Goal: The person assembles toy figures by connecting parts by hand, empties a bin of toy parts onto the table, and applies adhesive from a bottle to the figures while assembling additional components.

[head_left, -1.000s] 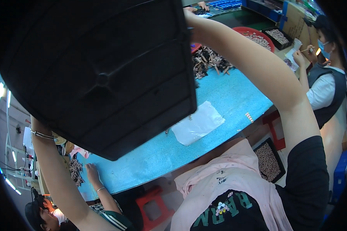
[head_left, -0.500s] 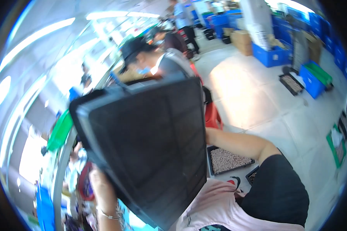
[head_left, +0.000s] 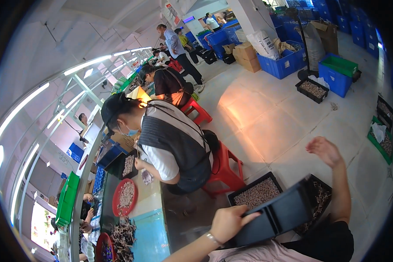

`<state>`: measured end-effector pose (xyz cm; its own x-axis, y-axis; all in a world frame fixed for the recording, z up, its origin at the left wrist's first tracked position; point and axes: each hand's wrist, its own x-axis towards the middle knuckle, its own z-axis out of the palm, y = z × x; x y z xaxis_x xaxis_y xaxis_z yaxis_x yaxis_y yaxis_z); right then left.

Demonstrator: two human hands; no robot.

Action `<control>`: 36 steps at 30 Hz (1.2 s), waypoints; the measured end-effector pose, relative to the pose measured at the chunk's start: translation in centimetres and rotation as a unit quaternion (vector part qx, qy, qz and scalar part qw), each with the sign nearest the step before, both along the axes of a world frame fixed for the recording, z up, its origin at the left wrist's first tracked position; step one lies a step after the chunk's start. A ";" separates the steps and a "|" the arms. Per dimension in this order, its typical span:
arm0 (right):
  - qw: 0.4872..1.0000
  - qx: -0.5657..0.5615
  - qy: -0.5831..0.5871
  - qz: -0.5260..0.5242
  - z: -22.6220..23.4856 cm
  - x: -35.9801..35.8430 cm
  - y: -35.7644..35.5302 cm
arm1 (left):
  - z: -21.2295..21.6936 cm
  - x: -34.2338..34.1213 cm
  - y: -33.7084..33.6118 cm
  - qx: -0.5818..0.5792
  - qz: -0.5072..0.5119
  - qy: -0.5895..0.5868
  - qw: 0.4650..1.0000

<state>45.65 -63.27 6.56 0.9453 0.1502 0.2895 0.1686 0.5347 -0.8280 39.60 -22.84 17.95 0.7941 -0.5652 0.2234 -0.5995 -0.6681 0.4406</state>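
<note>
Black tray (head_left: 277, 216): our left hand (head_left: 226, 223) grips its edge, tilting it over floor trays (head_left: 258, 193); our right hand (head_left: 324, 150) released, fingers spread, apparently balancing.

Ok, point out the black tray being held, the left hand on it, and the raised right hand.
black tray (head_left: 278, 215), head view, on its dark flat side.
left hand (head_left: 228, 222), head view, on the back of the hand.
right hand (head_left: 324, 150), head view, middle of the open hand.

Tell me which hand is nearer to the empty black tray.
Left. The left hand grips the empty black tray at its near edge; the right hand is open in the air above it, apart.
</note>
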 end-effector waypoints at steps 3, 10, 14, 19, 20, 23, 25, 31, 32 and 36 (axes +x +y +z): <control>0.981 -0.138 -0.088 0.100 5.9 -0.2 1.7 | -3.4 2.2 -1.0 0.021 -0.051 -0.009 0.998; 0.775 -0.435 -0.013 0.459 2.7 2.0 13.8 | -11.0 5.5 0.7 0.014 -0.101 0.032 0.994; 0.751 -0.461 0.016 0.472 -0.4 1.3 16.7 | -13.0 7.6 1.5 0.074 -0.144 0.057 0.985; 0.732 -0.541 0.208 0.359 -4.5 -5.6 20.2 | -18.1 9.2 1.0 0.066 -0.269 0.079 0.958; 0.741 -0.545 0.243 0.308 -4.7 -6.9 20.4 | -18.8 9.6 0.4 0.071 -0.309 0.076 0.945; 0.758 -0.535 0.297 0.225 -5.6 -10.4 21.0 | -19.7 9.6 -1.5 0.075 -0.367 0.107 0.921; 0.758 -0.508 0.385 0.136 -5.5 -11.9 21.4 | -19.7 9.2 -2.3 0.084 -0.357 0.164 0.916; 0.663 -0.481 0.567 -0.088 -9.2 -21.0 22.6 | -22.8 6.1 -3.5 -0.063 -0.278 0.224 0.932; 0.645 -0.472 0.585 -0.138 -10.0 -22.5 22.5 | -23.0 5.4 -3.8 -0.092 -0.226 0.205 0.948; 0.519 -0.477 0.641 -0.305 -17.2 -28.3 21.5 | -26.5 5.0 -0.4 0.061 -0.287 0.313 0.903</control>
